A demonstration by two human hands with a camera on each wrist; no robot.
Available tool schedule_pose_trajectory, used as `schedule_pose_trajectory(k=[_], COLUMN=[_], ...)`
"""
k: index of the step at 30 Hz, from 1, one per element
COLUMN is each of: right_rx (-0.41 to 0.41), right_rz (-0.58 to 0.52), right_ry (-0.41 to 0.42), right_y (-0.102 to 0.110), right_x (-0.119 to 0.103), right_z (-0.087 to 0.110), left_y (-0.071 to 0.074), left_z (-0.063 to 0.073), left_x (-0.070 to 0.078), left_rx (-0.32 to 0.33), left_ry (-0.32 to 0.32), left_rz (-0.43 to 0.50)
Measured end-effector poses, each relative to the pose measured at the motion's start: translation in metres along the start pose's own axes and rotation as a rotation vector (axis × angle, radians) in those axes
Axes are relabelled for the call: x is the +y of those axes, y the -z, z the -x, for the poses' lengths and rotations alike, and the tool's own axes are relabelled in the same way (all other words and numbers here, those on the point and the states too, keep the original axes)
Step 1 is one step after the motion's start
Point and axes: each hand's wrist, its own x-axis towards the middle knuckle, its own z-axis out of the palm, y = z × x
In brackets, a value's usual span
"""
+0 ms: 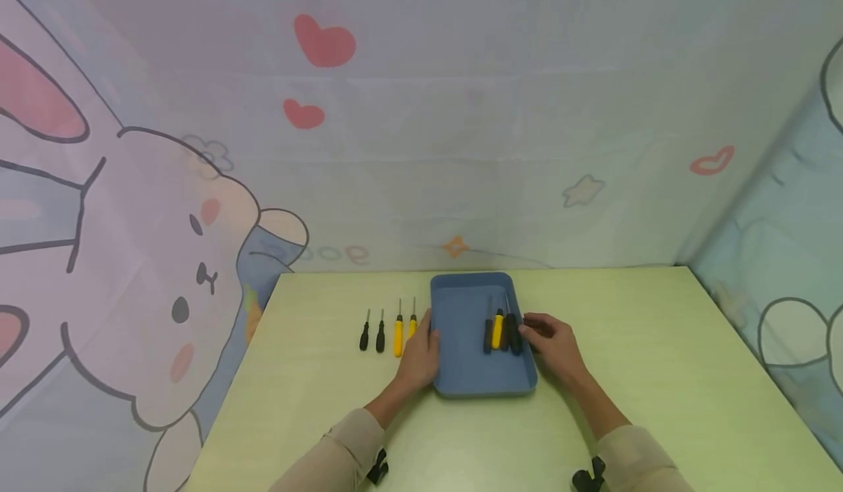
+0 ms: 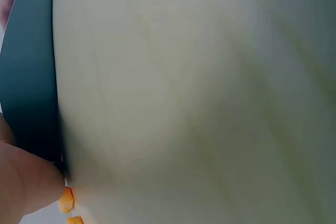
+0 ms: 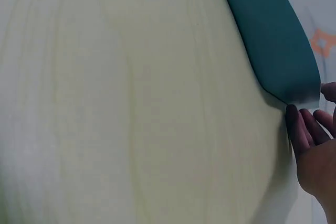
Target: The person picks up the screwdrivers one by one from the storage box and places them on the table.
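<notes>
A blue tray (image 1: pixel 470 375) lies on the table between my two hands. My left hand (image 1: pixel 419 356) grips its left side, thumb at the rim and fingers along the outer wall. On the opposite side, my right hand (image 1: pixel 558 345) pinches the right rim; the right wrist view shows its fingers (image 3: pixel 300 132) against the tray's outer wall (image 3: pixel 278 40). Inside the tray, towards the right, lie several screwdrivers, among them a yellow one (image 1: pixel 497 333) and a black one (image 1: pixel 488 337). In the left wrist view the tray wall (image 2: pixel 29 72) stands beside the left thumb or finger (image 2: pixel 31 182).
Left of the tray, two black screwdrivers (image 1: pixel 380 338) and two yellow screwdrivers (image 1: pixel 398 337) lie in a row, the rightmost partly behind my left hand. The pale table (image 1: pixel 658 375) ends at a printed cloth backdrop (image 1: pixel 461 148) at the back.
</notes>
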Motion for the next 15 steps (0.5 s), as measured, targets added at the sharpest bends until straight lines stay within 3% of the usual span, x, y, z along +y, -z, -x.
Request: schedule_pose_trajectory(k=[4, 11, 15], right_rx=[-0.026, -0.011, -0.03], right_rz=[-0.038, 0.092, 0.076], right_ry=[-0.001, 0.056, 0.09], right_y=[0.003, 0.005, 0.002], right_x=[-0.008, -0.022, -0.031], right_z=[0.0, 0.0, -0.003], left_y=[0.001, -0.001, 0.0], left_z=[0.001, 0.001, 0.001], left_x=[0.001, 0.002, 0.004], left_rx=[0.009, 0.007, 0.017], left_ry=[-0.005, -0.01, -0.012], left_rz=[0.003, -0.009, -0.02])
